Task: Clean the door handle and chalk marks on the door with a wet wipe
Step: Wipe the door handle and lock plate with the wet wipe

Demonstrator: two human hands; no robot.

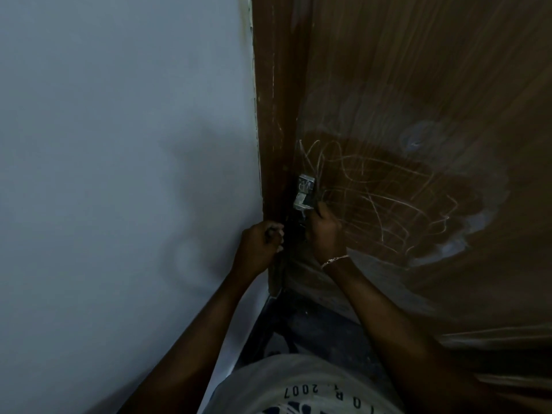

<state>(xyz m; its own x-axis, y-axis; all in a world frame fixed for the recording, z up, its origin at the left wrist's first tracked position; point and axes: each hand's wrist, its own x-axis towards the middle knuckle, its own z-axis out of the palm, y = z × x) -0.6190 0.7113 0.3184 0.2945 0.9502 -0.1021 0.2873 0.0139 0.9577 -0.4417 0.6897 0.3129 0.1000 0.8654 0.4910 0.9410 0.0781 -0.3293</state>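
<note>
A brown wooden door (418,85) fills the right half of the view. White chalk scribbles (382,201) cover it to the right of a metal handle and latch plate (304,192). My right hand (324,231) is closed on the lower part of the handle, a bracelet on its wrist. My left hand (260,246) is curled at the door's edge beside the frame, with something pale barely showing between its fingers; I cannot tell what it is. No wet wipe is clearly visible.
A pale grey wall (119,144) takes up the left half. The brown door frame (268,115) runs between wall and door. A damp, darker patch surrounds the chalk marks. Dark floor (313,330) shows below, above my light printed shirt (298,389).
</note>
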